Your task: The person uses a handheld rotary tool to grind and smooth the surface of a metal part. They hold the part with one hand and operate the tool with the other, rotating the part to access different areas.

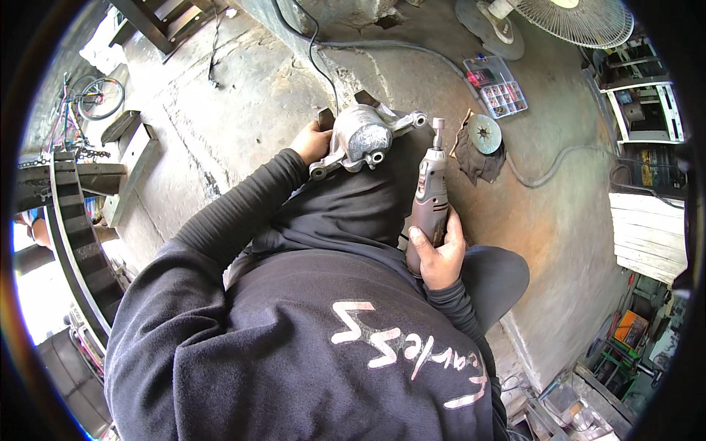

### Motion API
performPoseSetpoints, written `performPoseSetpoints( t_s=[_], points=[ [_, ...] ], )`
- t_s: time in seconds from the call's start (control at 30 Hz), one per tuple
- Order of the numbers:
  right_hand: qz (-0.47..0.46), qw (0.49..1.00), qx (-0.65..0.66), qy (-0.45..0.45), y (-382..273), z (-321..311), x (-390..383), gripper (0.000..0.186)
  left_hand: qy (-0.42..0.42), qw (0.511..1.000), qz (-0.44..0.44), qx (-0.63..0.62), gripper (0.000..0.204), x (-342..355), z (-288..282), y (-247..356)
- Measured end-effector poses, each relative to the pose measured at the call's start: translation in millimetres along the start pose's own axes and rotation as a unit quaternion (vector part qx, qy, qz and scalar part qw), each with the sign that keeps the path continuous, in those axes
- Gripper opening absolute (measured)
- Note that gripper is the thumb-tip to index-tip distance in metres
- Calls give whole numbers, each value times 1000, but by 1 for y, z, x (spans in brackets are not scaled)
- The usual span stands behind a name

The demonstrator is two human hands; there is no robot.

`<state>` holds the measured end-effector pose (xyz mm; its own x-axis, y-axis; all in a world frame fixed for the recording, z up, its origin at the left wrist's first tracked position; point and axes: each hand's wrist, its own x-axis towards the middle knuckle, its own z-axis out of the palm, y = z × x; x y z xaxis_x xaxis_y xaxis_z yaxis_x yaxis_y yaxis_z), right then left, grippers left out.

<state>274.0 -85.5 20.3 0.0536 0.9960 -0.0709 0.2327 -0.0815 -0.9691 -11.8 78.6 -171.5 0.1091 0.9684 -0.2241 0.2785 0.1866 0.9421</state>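
Observation:
My right hand (pixel 443 253) is wrapped round the lower body of a grey rotary tool (pixel 430 192), held upright with a small cylindrical grinding bit (pixel 438 125) at its top. My left hand (pixel 312 142) grips the left side of a silver cast-metal housing (pixel 365 136), its fingers partly hidden behind the part. The housing rests at my dark-clothed leg. It has a round, scuffed face and lugs with holes sticking out on both sides. The bit stands just right of the housing's right lug, apart from it.
Right of the tool, a round greenish disc (pixel 485 134) lies on a dark cloth (pixel 479 163). Beyond sits an open clear compartment box (pixel 500 87) of small bits. A standing fan (pixel 570 18) is at the far right; a grey cable (pixel 548 176) crosses the floor. Metal ramp-like framing (pixel 77 235) stands left.

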Motion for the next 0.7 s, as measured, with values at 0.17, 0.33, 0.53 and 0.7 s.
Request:
performPoseSetpoints(
  t_s=[0.17,0.33,0.53,0.7],
  points=[
    [-19,999,-41,13,2,-4,1,64,14,985,-117,-129,38,-2,0,13],
    [-31,997,-66,0,5,-3,1,70,20,979,-124,-163,35,-9,1,32],
    [-39,995,-86,-20,5,-2,3,73,19,984,-111,-136,32,-15,-1,47],
    [-34,996,-75,-19,-1,-1,3,64,4,982,-114,-153,32,-20,0,58]
  ],
)
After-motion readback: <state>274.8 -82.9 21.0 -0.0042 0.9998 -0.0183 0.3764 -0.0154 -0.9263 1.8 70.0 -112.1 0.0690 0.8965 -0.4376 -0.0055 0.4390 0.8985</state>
